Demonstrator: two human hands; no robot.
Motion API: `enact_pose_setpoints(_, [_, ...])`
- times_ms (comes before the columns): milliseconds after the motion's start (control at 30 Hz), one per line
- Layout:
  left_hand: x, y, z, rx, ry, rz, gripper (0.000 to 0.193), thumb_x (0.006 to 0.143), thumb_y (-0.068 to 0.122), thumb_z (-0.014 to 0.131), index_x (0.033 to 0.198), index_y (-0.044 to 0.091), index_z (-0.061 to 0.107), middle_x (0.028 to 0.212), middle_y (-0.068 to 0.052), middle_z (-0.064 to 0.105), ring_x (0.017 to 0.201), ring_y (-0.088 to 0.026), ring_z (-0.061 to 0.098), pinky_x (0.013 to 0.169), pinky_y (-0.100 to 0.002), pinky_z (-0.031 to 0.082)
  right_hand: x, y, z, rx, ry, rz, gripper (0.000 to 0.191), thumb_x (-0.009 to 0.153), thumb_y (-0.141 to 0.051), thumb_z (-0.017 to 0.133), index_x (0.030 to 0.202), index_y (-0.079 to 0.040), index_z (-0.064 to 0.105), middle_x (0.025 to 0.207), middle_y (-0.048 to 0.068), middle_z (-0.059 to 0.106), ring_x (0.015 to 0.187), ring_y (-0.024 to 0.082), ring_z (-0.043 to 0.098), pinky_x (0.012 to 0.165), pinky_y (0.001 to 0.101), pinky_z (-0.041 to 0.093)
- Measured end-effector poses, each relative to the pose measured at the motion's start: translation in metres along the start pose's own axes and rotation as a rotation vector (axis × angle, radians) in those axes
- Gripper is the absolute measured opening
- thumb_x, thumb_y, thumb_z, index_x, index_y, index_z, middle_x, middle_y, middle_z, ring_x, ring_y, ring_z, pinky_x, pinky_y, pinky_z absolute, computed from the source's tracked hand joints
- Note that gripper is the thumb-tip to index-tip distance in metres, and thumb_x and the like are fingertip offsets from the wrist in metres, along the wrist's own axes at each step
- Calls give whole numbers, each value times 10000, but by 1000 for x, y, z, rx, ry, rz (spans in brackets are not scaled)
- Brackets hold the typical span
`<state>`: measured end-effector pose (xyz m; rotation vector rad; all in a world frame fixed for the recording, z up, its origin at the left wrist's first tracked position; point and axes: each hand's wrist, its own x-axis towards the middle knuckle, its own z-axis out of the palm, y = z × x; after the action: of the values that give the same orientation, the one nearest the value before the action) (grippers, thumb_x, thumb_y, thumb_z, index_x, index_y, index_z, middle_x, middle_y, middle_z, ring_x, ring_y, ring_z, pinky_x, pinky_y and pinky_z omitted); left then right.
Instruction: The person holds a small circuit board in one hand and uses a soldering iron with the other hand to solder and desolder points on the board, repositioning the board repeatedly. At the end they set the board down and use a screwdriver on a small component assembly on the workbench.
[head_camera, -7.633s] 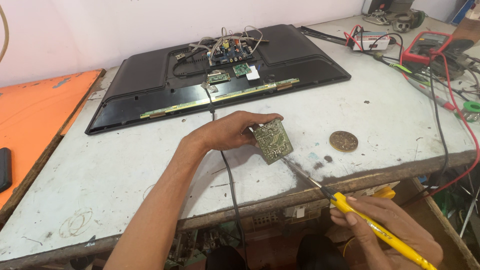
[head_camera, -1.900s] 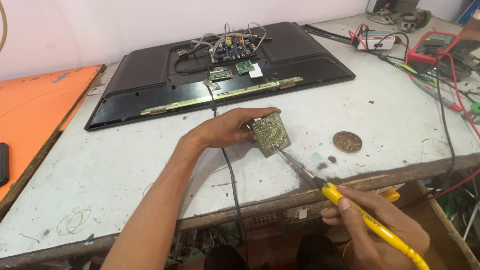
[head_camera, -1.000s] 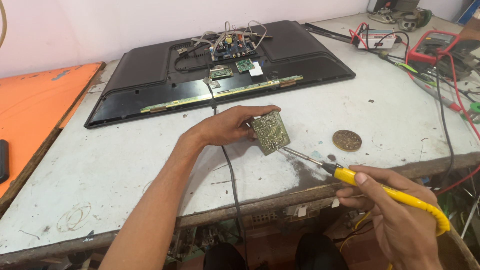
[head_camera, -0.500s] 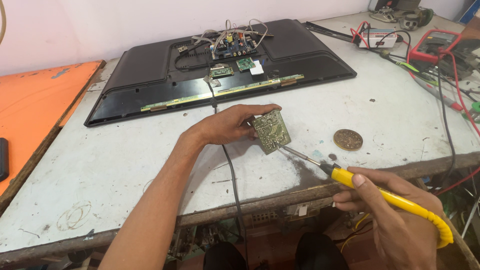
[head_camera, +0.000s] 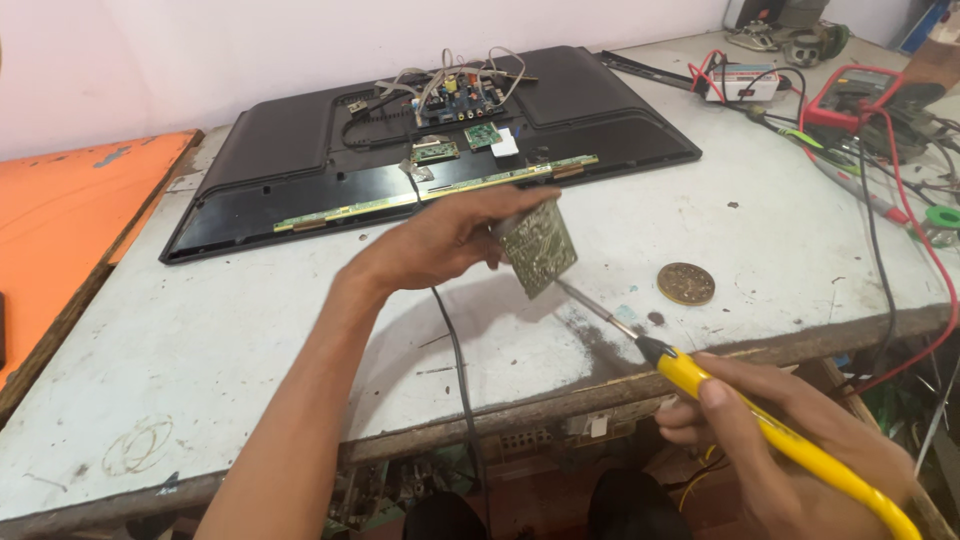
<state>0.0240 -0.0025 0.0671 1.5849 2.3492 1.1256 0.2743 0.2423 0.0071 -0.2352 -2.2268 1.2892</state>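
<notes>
My left hand (head_camera: 445, 240) holds a small green circuit board (head_camera: 541, 247) tilted on edge above the white worktable (head_camera: 250, 330). A yellow-handled soldering iron (head_camera: 760, 430) is gripped in my right hand (head_camera: 790, 450) at the table's front edge. Its metal tip reaches up to the board's lower right edge. A black cable (head_camera: 455, 350) runs from under my left hand down over the table's front edge.
A black flat-screen panel (head_camera: 300, 170) lies face down at the back with exposed boards and wires (head_camera: 450, 95). A round brass-coloured disc (head_camera: 686, 283) sits right of the board. A red multimeter (head_camera: 850, 95) with red and black leads is at far right. An orange surface (head_camera: 70, 220) lies left.
My left hand has lifted the circuit board a little and kept it tilted. My right hand has shifted the soldering iron to a flatter angle, with its tip staying at the board's lower edge.
</notes>
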Motion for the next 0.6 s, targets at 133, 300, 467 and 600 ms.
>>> enact_pose_setpoints(133, [8, 9, 8, 164, 51, 194, 863, 816, -121, 601, 1578, 240, 419, 1437, -95, 560, 1116, -225, 633, 933, -381, 575, -8, 3, -4, -10, 101, -102, 234, 1018, -84, 604, 1188, 37, 711, 970, 173, 786, 827, 222, 807, 766, 316, 648])
enact_pose_setpoints(300, [3, -6, 0, 157, -21, -42, 704, 953, -3, 648, 1568, 250, 413, 1373, -58, 644, 1170, -232, 655, 986, -376, 568, -3, -11, 4, 72, 140, -74, 255, 1052, -97, 569, 1236, 52, 661, 976, 204, 779, 824, 253, 808, 798, 348, 641])
enact_pose_setpoints(467, [0, -21, 2, 153, -121, -163, 726, 929, -22, 643, 1547, 265, 391, 1458, -48, 611, 1237, -224, 630, 1063, -356, 512, -14, 13, -2, -40, 161, -54, 293, 1050, -119, 561, 1237, 89, 647, 1022, 240, 738, 875, 290, 779, 797, 376, 635])
enact_pose_setpoints(600, [1, -24, 9, 68, -64, -106, 814, 845, -129, 602, 1542, 253, 425, 1453, -80, 615, 1196, -233, 658, 1021, -366, 569, -33, 89, -9, -75, 141, -33, 363, 1062, -183, 570, 1271, 110, 615, 985, 252, 759, 842, 294, 799, 821, 382, 641])
